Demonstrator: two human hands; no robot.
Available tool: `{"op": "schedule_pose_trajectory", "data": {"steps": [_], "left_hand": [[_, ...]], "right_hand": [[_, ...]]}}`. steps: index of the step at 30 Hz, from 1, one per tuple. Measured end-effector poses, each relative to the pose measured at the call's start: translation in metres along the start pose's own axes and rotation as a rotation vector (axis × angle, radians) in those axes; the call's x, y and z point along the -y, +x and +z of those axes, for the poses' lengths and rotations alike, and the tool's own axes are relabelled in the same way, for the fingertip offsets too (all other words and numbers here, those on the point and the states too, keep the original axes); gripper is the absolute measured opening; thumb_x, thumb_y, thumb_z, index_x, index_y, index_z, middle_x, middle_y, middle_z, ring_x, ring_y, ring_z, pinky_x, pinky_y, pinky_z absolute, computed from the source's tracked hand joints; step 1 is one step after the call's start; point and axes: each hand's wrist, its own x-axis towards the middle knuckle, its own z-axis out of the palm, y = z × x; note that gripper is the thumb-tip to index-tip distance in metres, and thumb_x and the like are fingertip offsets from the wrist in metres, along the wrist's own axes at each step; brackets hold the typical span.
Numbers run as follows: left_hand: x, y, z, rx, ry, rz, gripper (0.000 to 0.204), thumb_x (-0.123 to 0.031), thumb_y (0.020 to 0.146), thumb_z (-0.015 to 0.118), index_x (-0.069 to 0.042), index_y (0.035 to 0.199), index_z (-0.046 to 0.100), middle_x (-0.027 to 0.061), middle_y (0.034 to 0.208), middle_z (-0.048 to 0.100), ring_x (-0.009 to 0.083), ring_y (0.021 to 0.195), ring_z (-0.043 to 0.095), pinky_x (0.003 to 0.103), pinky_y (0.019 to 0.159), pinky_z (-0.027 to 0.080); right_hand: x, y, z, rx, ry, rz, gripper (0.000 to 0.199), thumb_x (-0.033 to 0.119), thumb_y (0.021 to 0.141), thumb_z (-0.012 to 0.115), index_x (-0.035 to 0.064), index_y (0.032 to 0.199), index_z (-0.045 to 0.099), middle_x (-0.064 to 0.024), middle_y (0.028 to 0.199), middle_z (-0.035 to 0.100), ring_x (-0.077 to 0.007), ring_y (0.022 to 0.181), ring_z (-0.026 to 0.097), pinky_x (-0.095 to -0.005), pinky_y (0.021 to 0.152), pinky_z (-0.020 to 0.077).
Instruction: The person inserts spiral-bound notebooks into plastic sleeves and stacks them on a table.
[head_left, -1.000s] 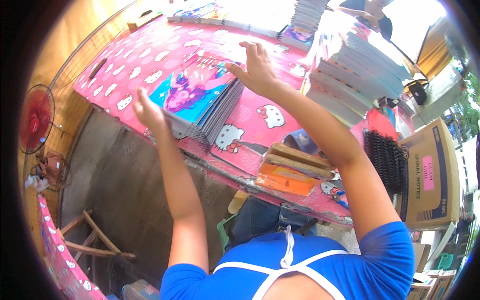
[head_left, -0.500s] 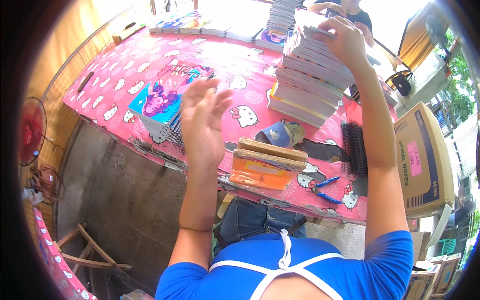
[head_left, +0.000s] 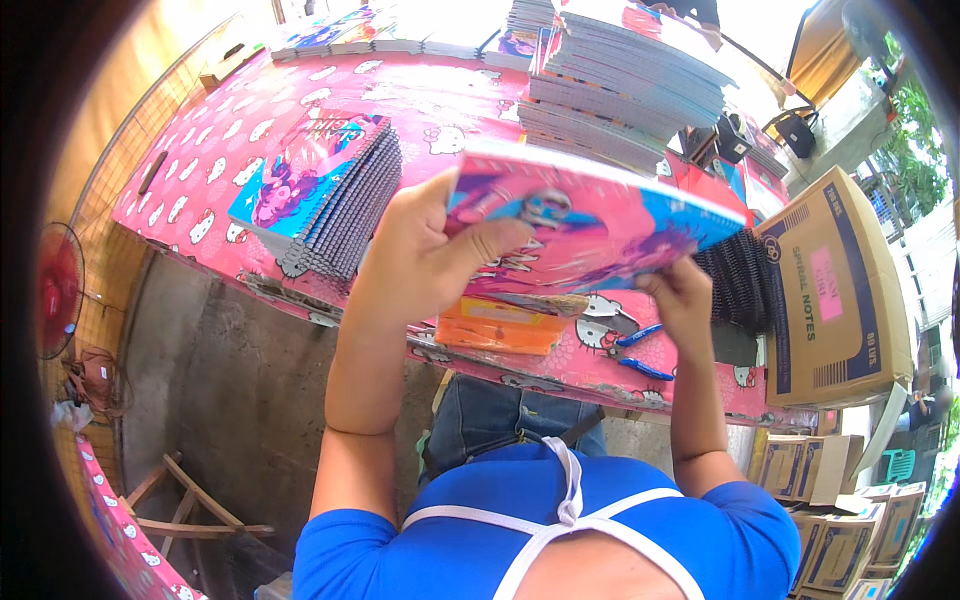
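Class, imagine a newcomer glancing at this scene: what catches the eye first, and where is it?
First comes the pink-and-blue covered pad, tilted mid-picture, with the left hand gripping its left end and the right hand its lower right corner. Next is the bright pink patterned tablecloth, bearing spiral-bound notebooks at left and a taller paper stack beyond the pad. A large brown cardboard box stands out at right.

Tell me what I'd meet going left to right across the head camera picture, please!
Fan → spiral notebooks → left hand → the pink-and-blue book it holds → right hand, at the book's lower edge → black coils → cardboard box.
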Motion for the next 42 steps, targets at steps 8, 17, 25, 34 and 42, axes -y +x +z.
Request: {"op": "schedule_pose_trajectory", "data": {"steps": [8,17,25,34,42], "left_hand": [[0.000,-0.004,0.033,-0.364,0.634,0.118,0.063,-0.008,0.075,0.074,-0.005,0.133,0.047,0.0138,0.131,0.053,0.0240,0.123,0.049,0.050,0.106,0.026],[0.043,-0.028,0.086,0.158,1.021,0.109,0.055,-0.032,0.085,0.065,-0.008,0.132,0.048,0.0140,0.125,0.055,0.0278,0.115,0.051,0.046,0.106,0.026],[0.054,-0.027,0.091,-0.145,0.677,0.188,0.010,-0.018,0.074,0.074,-0.010,0.079,0.071,0.0024,0.083,0.067,0.0191,0.084,0.062,0.040,0.093,0.035],[0.056,-0.030,0.090,-0.181,0.758,0.214,0.012,-0.018,0.073,0.075,-0.011,0.083,0.072,-0.0008,0.079,0.067,0.0172,0.082,0.060,0.038,0.095,0.030],[0.049,-0.024,0.089,-0.155,0.785,0.108,0.016,-0.021,0.071,0.078,-0.012,0.083,0.072,0.0002,0.078,0.067,0.0167,0.076,0.060,0.037,0.091,0.032]], "right_hand": [[-0.054,-0.055,0.034,0.194,-0.194,-0.077,0.008,-0.004,0.076,0.062,-0.0013,0.079,0.055,-0.0194,0.073,0.054,-0.0353,0.072,0.058,-0.0406,0.061,0.0444],[-0.134,0.047,-0.040,0.056,-0.759,0.104,0.018,0.016,0.081,0.066,0.0000,0.088,0.066,-0.0186,0.090,0.068,-0.0333,0.079,0.067,-0.0436,0.072,0.0527],[-0.182,0.086,-0.060,0.010,-0.956,0.356,0.026,0.024,0.079,0.068,-0.0001,0.089,0.067,-0.0229,0.097,0.067,-0.0386,0.089,0.066,-0.0459,0.081,0.0520],[-0.145,0.082,-0.058,0.006,-1.059,0.401,0.023,0.021,0.084,0.060,0.0038,0.096,0.070,-0.0213,0.094,0.067,-0.0360,0.091,0.065,-0.0458,0.083,0.0501],[-0.002,0.000,-0.011,0.151,-0.072,-0.131,0.025,0.001,0.077,0.069,0.0034,0.102,0.071,-0.0096,0.084,0.066,-0.0158,0.070,0.063,-0.0282,0.064,0.0504]]}}
